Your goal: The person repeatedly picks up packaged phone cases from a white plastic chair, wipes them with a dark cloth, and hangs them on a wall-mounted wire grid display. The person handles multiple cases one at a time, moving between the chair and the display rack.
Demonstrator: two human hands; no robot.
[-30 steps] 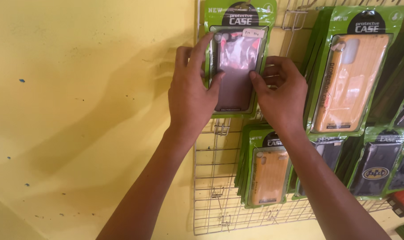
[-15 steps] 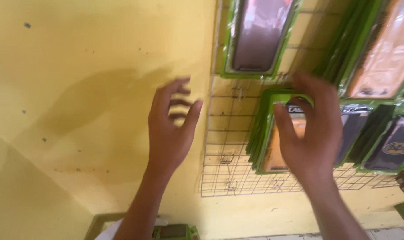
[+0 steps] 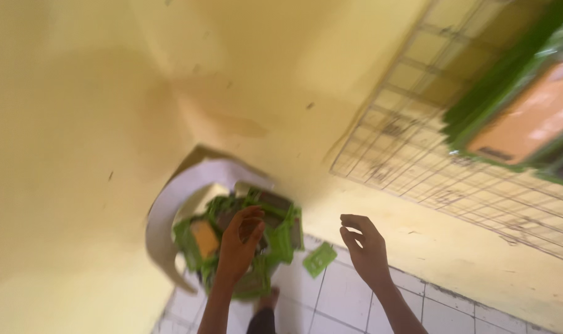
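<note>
My left hand point(image 3: 239, 247) reaches down over a pile of phone cases in green packs point(image 3: 275, 232) that lies on a white plastic chair point(image 3: 170, 207) by the yellow wall. Its fingers are bent and nothing shows between them. My right hand point(image 3: 368, 248) hangs to the right of the pile, over the tiled floor, fingers loosely curled and apart, holding nothing. One green pack point(image 3: 319, 258) lies on the floor between the hands.
A wire display grid point(image 3: 455, 179) hangs on the yellow wall at upper right, with a blurred orange case in a green pack point(image 3: 523, 124) on it. White floor tiles point(image 3: 455, 315) run along the bottom. A foot point(image 3: 268, 302) shows below the chair.
The view has swung down from the wire grid to the chair. Both hands have left the hanging packs and dropped; the left hand now sits over the pile.
</note>
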